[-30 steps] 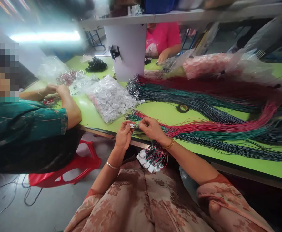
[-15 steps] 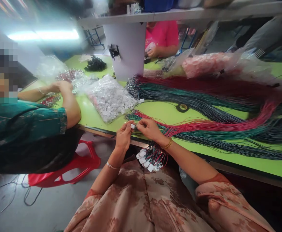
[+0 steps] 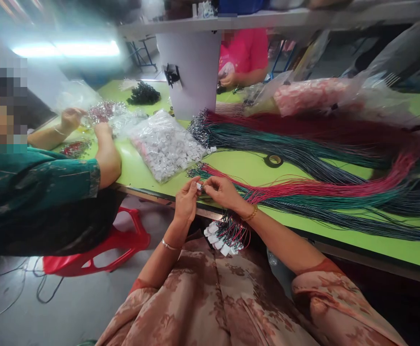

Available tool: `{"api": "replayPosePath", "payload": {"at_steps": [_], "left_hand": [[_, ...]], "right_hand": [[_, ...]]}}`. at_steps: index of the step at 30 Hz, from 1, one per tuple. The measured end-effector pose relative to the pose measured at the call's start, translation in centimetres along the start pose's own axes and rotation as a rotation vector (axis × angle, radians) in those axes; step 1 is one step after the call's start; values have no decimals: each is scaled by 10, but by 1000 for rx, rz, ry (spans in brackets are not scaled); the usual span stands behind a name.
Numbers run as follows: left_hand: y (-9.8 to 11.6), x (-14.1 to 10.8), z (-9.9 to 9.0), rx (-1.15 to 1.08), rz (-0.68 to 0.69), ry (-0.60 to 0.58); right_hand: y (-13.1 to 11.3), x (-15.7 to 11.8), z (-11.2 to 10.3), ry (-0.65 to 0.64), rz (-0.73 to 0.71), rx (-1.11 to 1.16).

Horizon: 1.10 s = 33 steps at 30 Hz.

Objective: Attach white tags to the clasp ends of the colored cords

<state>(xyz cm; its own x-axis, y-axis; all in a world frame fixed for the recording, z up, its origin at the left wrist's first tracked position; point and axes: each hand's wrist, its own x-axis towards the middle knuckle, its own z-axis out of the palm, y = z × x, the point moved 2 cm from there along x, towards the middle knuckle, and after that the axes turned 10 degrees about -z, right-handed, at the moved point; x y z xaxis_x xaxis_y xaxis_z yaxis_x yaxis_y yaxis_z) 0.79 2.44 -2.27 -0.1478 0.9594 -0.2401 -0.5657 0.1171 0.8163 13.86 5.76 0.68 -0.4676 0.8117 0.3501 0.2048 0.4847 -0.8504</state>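
Above the table's front edge, my left hand (image 3: 186, 201) pinches a small white plastic connector housing (image 3: 199, 186) between thumb and fingertips. Right beside it, my right hand (image 3: 221, 191) is closed in a pinch at the housing's right side, apparently on a thin wire whose end is too small to make out. Red, green and black wires (image 3: 303, 190) run to the right along the table from under my right hand. Below my right wrist, several wires with white connectors on their ends (image 3: 224, 239) hang over the edge by my lap.
A clear bag of white housings (image 3: 166, 149) lies ahead. Behind it are larger wire bundles (image 3: 267, 132) and a black tape roll (image 3: 274, 160). At left a co-worker's arms (image 3: 105, 149) rest over small parts, beside a red stool (image 3: 123, 245). Another person in pink (image 3: 248, 55) sits opposite.
My two hands stay together at the white housing, with only slight finger movement. The co-worker's hands at left have moved apart.
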Motion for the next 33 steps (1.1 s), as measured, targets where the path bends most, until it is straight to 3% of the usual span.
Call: {"api": "replayPosePath", "payload": {"at_steps": [7,11,13,15,19,22,27,30,33], "left_hand": [[-7,-2,-2,85,20,30],[-3,-2,-5,94,-15,20],[0,1,-5,66,-47,10],[1,3,-5,47,-85,7],[0,7,-8,37,-129,22],[-1,8,-12,22,-136,29],[2,8,-11,-22,-141,12],[4,10,-5,-62,-155,-16],[3,12,1,-97,-179,-38]], "right_hand": [[-9,-7,5,0,-37,-325],[8,13,-14,-81,-56,-234],[27,34,-30,43,6,-262],[46,56,-40,85,113,-385],[71,84,-36,-18,338,-551],[74,88,-29,-38,338,-601],[61,77,-34,161,131,-387],[42,58,-34,119,56,-149],[21,36,-30,19,0,-52]]}}
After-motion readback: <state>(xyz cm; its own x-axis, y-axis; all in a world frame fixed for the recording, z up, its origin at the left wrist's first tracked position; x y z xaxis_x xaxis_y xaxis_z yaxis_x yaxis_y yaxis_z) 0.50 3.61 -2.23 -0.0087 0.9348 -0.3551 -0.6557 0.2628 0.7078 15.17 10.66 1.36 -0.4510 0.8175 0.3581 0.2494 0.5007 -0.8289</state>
